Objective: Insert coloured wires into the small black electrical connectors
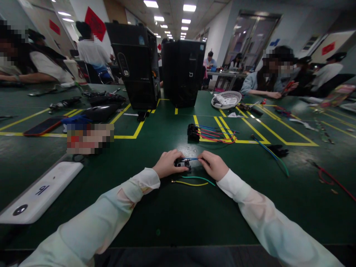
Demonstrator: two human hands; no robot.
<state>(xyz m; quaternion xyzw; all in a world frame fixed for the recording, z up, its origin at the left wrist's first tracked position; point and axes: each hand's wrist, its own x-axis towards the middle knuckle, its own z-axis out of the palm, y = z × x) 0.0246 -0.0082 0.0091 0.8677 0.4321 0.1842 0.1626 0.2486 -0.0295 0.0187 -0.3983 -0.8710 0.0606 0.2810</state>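
Note:
Fingers of my left hand [169, 163] are closed around a small black connector block [184, 165] just above the green table. My right hand [213, 165] pinches the end of a blue wire [192, 159], which runs leftward to the block. Whether the wire sits inside the block is too small to tell. Below the hands lie a yellow wire [194, 183] with a metal end and a green wire [198, 178]. Farther off rests a bundle of black connectors [193, 132] with red and blue wires pointing right.
Two black computer towers [136, 66] stand at the back. At left are a white device [44, 189] and an orange-edged phone [44, 126]. Blue and green wires [274, 155] and a red cable [336, 181] lie at right. A white basket [226, 99] is behind. Several people sit around.

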